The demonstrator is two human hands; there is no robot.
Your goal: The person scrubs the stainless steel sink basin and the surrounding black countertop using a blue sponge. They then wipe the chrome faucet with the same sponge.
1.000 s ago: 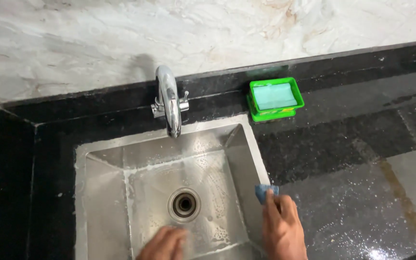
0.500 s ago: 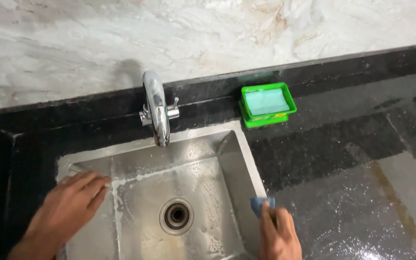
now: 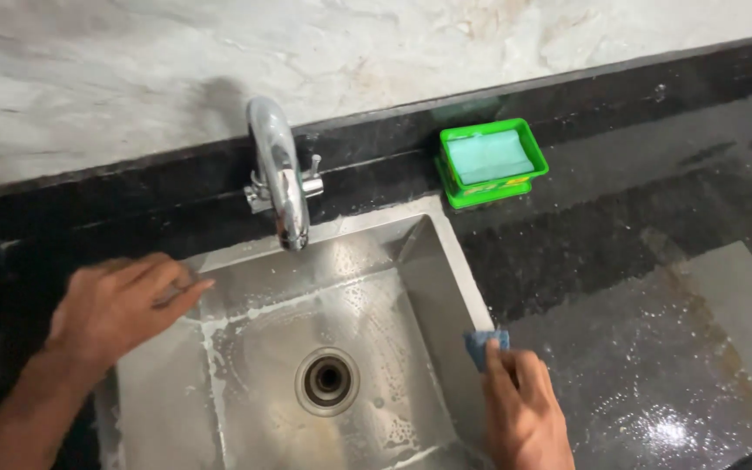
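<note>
A steel sink (image 3: 245,261) with soapy streaks and a round drain (image 3: 327,379) is set into a black stone counter. My right hand (image 3: 524,409) presses a small blue scrub pad (image 3: 486,344) onto the sink's right rim. My left hand (image 3: 124,305) rests flat, fingers together, on the sink's back-left rim, holding nothing. A chrome tap (image 3: 280,174) curves over the basin between the two hands.
A green soap tray (image 3: 491,162) with a pale green bar sits on the counter behind the sink's right corner. The black counter (image 3: 654,287) to the right is wet and foamy. A marble wall (image 3: 132,70) runs along the back.
My left hand has moved from the basin's near edge up to the back-left rim. My right hand with the blue pad stays on the right rim. The view has shifted left.
</note>
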